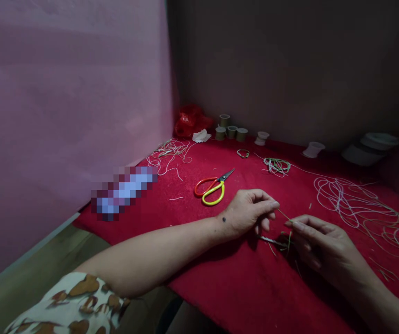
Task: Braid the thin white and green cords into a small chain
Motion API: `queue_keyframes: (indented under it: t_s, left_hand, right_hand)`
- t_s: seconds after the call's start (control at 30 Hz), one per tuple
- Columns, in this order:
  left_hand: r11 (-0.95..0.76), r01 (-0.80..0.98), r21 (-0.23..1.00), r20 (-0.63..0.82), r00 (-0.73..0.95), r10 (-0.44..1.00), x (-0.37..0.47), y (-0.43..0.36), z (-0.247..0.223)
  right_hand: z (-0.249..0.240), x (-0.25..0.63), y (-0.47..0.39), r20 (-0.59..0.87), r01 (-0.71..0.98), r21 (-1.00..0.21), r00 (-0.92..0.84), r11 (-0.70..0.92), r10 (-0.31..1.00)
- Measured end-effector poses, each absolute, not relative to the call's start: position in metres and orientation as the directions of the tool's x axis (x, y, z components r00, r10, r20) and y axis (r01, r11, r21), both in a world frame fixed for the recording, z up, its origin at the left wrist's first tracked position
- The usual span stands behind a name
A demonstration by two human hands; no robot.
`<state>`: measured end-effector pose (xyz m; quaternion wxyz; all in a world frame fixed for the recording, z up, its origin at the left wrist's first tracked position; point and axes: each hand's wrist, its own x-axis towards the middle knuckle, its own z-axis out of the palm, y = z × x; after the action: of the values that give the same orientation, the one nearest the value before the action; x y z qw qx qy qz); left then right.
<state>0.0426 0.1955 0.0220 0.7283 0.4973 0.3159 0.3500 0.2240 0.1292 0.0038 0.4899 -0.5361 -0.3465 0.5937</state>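
Between my two hands a thin greenish cord (284,214) is stretched over the red cloth. My left hand (251,213) pinches one end between thumb and forefinger. The fingertips of my right hand (319,239) pinch the cord at its other side. Below them hangs a braided white and green cord band (272,240) with loose green ends; how the fingers hold it is partly hidden. Scissors (215,187) with one red and one yellow handle lie beyond my left wrist, blades pointing away to the right.
Red cloth (199,287) covers the table. Loose cord tangles (345,199) lie right and another tangle (171,150) far left. Several thread spools (241,134), a red plastic bag (191,121) and a white container (368,148) stand along the back. Finished-looking loops (276,165) lie mid-table. A pink wall (70,93) borders the left.
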Motion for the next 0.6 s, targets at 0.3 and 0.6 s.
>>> queue_keyframes:
  t_s: [0.3, 0.6]
  left_hand:
    - [0.192, -0.244, 0.950, -0.059, 0.466, 0.883, 0.040, 0.206, 0.021]
    - [0.168, -0.048, 0.985, -0.114, 0.551, 0.827, 0.037, 0.200, 0.023]
  right_hand:
    - [0.014, 0.219, 0.131, -0.288, -0.268, -0.927, 0.066, -0.261, 0.955]
    - [0.011, 0.221, 0.135, -0.225, -0.322, -0.923, 0.005, -0.211, 0.974]
